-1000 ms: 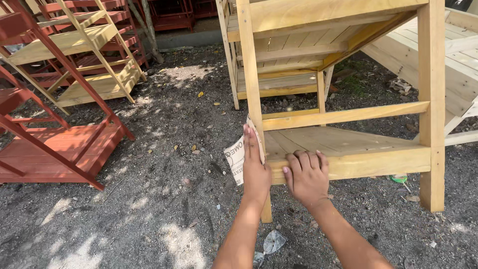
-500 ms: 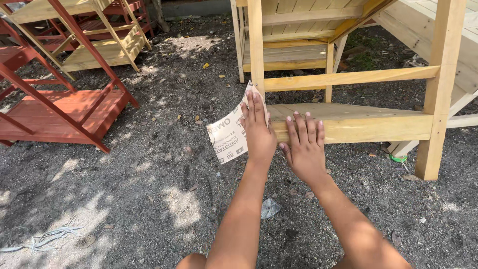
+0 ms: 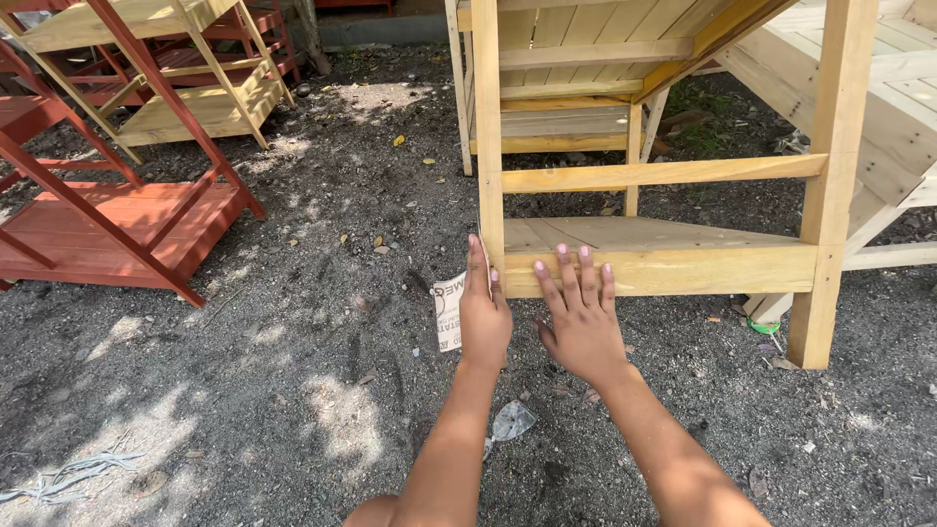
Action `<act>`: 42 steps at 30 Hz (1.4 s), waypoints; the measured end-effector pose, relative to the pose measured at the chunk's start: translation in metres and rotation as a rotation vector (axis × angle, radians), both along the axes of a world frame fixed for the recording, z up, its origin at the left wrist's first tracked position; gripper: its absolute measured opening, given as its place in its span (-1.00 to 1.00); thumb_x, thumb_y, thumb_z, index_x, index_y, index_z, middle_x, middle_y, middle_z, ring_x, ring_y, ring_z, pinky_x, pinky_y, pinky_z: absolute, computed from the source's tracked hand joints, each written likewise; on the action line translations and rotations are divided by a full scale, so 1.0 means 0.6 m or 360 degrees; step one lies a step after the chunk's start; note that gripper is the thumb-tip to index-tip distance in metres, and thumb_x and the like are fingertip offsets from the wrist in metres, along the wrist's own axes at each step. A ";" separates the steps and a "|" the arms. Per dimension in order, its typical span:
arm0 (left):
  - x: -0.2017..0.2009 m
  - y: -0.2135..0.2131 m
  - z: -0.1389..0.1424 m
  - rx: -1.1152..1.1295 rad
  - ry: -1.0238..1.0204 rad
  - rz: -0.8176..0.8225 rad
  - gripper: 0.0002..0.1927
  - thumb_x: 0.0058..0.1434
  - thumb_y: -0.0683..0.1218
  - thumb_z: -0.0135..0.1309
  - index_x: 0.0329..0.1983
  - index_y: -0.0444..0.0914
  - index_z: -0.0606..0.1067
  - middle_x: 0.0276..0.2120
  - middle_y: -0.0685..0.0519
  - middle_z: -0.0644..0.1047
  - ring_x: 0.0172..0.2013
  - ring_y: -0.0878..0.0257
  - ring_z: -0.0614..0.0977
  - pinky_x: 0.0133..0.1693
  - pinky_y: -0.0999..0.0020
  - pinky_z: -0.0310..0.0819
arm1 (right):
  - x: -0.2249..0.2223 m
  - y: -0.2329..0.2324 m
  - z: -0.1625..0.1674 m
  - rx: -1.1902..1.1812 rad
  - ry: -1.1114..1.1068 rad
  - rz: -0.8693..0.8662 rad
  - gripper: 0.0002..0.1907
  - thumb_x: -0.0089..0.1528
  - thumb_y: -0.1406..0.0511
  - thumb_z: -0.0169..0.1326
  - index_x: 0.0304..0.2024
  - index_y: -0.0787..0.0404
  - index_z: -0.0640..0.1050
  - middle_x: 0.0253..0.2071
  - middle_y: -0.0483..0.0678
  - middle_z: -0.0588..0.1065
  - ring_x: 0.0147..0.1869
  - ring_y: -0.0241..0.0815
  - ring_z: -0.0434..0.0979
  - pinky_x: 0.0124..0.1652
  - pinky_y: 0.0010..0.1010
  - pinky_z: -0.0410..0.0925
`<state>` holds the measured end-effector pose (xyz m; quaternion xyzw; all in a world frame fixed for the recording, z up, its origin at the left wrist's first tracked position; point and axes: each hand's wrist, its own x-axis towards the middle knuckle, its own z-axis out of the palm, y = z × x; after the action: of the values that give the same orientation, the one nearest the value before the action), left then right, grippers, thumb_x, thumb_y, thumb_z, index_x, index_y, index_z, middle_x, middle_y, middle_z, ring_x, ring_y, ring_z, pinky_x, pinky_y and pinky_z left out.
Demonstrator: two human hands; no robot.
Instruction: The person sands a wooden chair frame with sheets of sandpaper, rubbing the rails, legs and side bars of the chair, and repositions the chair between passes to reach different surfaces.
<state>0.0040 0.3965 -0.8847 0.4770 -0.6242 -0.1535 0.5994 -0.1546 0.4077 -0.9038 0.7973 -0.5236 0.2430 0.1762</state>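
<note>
My left hand (image 3: 483, 310) presses a sheet of sandpaper (image 3: 448, 312) flat against the left front leg (image 3: 488, 127) of a bare wooden shelf unit. The paper's white printed back faces out to the left of my hand. My right hand (image 3: 578, 314) lies flat, fingers spread, on the front edge of the lowest shelf board (image 3: 683, 268), just right of that leg. The right hand holds nothing.
Red-painted wooden racks (image 3: 107, 224) stand at the left, with an unpainted shelf (image 3: 195, 107) behind them. More bare timber frames (image 3: 878, 117) sit at the right and back. Dark gravel ground (image 3: 293, 390) lies below, with a scrap of clear plastic (image 3: 510, 422) near my arms.
Both hands stay on the shelf unit. The sandpaper and left hand have shifted slightly down along the leg, and the camera has tilted a little.
</note>
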 end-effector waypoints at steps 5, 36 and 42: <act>-0.006 0.155 -0.077 0.0027 -0.0210 0.0032 -0.31 0.34 -0.34 -0.21 0.54 -0.35 -0.01 0.52 -0.29 0.04 0.49 -0.23 0.10 0.42 0.06 0.04 | 0.002 -0.001 0.004 0.0004 -0.0032 0.0021 0.02 0.13 0.02 0.20 0.52 0.04 0.02 0.57 0.17 -0.14 0.64 0.27 -0.34 0.45 0.27 -0.32; 0.019 0.056 -0.047 -0.0223 -0.0670 0.0066 -0.16 0.12 -0.36 -0.05 0.53 -0.35 0.07 0.54 -0.22 0.02 0.52 -0.31 -0.06 0.45 -0.19 -0.17 | 0.013 0.009 0.023 0.0223 0.0073 -0.0127 0.07 0.02 0.26 0.20 0.50 0.00 -0.04 0.57 0.12 -0.24 0.63 0.25 -0.45 0.44 0.26 -0.39; 0.025 0.110 -0.064 -0.0251 -0.0631 0.0070 -0.24 0.22 -0.33 0.03 0.51 -0.36 0.13 0.53 -0.22 0.06 0.52 -0.28 -0.02 0.44 -0.16 -0.16 | 0.018 0.006 0.019 0.0237 0.0084 -0.0156 0.11 0.01 0.25 0.21 0.54 0.01 -0.03 0.56 0.15 -0.25 0.62 0.28 -0.46 0.43 0.28 -0.40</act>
<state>0.0192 0.4624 -0.9229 0.4630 -0.7294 0.0058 0.5036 -0.1439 0.4112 -0.8924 0.7877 -0.5739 0.1733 0.1418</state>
